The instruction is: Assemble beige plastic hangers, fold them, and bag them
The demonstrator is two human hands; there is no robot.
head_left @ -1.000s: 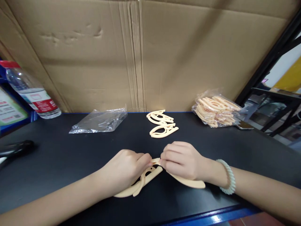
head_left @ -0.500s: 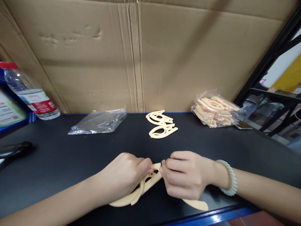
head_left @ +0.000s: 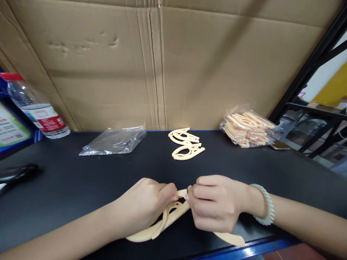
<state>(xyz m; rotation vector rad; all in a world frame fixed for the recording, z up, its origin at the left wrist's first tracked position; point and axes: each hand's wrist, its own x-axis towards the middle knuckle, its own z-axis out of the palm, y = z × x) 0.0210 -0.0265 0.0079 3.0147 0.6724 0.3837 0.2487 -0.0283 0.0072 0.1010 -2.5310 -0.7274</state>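
A cream plastic folding hanger [head_left: 162,224] lies on the black tabletop [head_left: 81,187] close to its front edge. My left hand [head_left: 146,206] is closed on the hanger's left arm, fingers pinching near its middle joint. My right hand [head_left: 214,202], a pale bead bracelet on its wrist, is closed on the right arm [head_left: 230,239], whose tip sticks out below the hand. The fingertips of both hands meet at the joint.
A small pile of folded cream hangers [head_left: 185,144] lies mid-table at the back. A clear bag of more hangers [head_left: 248,130] sits at the right, an empty clear bag [head_left: 114,141] at the left. A water bottle [head_left: 35,108] and cardboard wall [head_left: 168,65] stand behind.
My right hand has moved down and nearer, swinging the hanger's right arm toward the table's front edge. My left hand has shifted slightly nearer with the left arm.
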